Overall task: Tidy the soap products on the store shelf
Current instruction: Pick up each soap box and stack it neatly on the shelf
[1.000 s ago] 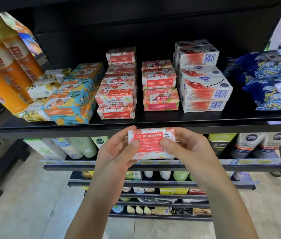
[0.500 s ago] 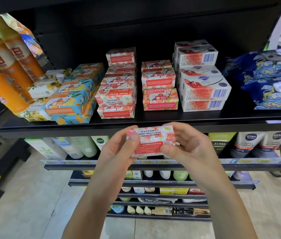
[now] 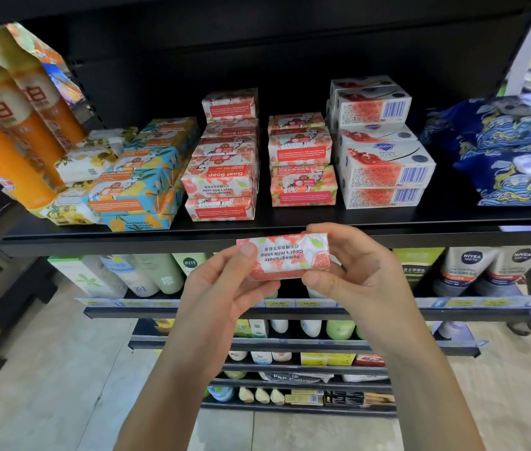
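Hands, both bare, reach up and forward from the bottom of the view, forearms angled inward so they meet at the centre. The left hand (image 3: 225, 288) pinches the left end of a soap bar (image 3: 285, 257), its thumb laid flat on the upper left corner of the wrapper and its fingers curled underneath. The right hand (image 3: 358, 271) grips the right end, forefinger hooked over the top right corner and thumb against the lower edge. Each hand is partly closed around the bar, and neither holds anything else.

The soap bar is a small rectangular block in white paper printed with pink-red pomegranates and green leaves. Its print, "Pomegranate Goat's milk soap" above a line of Chinese characters, reads upside down. It is held level in the air in front of the front edge of the black shelf (image 3: 387, 222), below the products.

On the shelf directly behind stand two stacks of matching pomegranate soaps (image 3: 221, 177). White boxed soaps (image 3: 381, 161) are stacked to their right and blue-and-yellow wrapped soaps (image 3: 140, 183) to their left. Orange bottles (image 3: 7, 131) lean at the far left, and dark blue patterned packets (image 3: 511, 151) lie at the far right.
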Demonstrator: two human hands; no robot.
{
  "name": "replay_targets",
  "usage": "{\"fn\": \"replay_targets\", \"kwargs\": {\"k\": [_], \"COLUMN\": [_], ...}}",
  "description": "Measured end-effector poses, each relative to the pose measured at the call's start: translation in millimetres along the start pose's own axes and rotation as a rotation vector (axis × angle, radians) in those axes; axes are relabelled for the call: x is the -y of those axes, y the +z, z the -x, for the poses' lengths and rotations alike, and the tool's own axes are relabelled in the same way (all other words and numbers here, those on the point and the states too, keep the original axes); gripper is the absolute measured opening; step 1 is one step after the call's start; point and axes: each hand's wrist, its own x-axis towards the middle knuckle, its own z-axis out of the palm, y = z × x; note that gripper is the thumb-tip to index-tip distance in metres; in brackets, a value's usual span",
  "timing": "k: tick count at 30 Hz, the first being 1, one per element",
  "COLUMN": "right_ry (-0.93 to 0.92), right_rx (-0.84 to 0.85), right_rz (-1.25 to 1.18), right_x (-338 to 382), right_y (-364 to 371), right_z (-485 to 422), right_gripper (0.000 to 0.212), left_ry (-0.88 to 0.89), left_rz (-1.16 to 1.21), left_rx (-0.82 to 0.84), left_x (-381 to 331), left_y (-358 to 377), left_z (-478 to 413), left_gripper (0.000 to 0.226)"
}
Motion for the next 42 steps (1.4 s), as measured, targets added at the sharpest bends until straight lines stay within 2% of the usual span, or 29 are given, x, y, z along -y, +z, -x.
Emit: {"fn": "replay_targets", "kwargs": {"k": [3,10,16,20,26,29,33,36,39,42], "right_ry": [0.053,0.249,0.282,0.272,0.212,0.173,0.085,0.039,0.010,-0.025], "right_rx": [0.018,-0.074,-0.130,-0.151,-0.166,-0.141,-0.109,-0.070,-0.022,0.005], "right_rz": [0.037,0.136,0.081,0.040,0.002,0.036,0.065,0.066,0.157,0.367], "right_x": [4,12,14,13,10,7,7,5,5,11], "right_y": [1,6,12,13,11,7,2,1,4,7], "right_z": [2,5,6,8,11,12,12,11,8,5], "right_gripper": [0.057,0.066,0.063,0.055,0.061,0.060,0.060,0.062,0.064,0.073], "left_ry": [0.007,0.025,0.003,0.003,-0.007,-0.016,-0.016,-0.008,0.024,0.062], "left_rz": [0.053,0.041,0.027,0.026,-0.015,-0.019,0.035,0.042,0.031,0.027], "left_rx": [-0.028,-0.029,-0.037,-0.026,0.050,0.037,0.031,0.015,-0.017,-0.040], "left_x": [0,2,6,5,6,6,6,6,5,3], "left_y": [0,-2,-2,-3,-6,-5,-2,-1,-3,-5], "left_z": [1,4,5,7,5,4,4,3,0,-2], "left_gripper": [0.046,0.046,0.052,0.052,0.055,0.061,0.047,0.051,0.048,0.050]}}
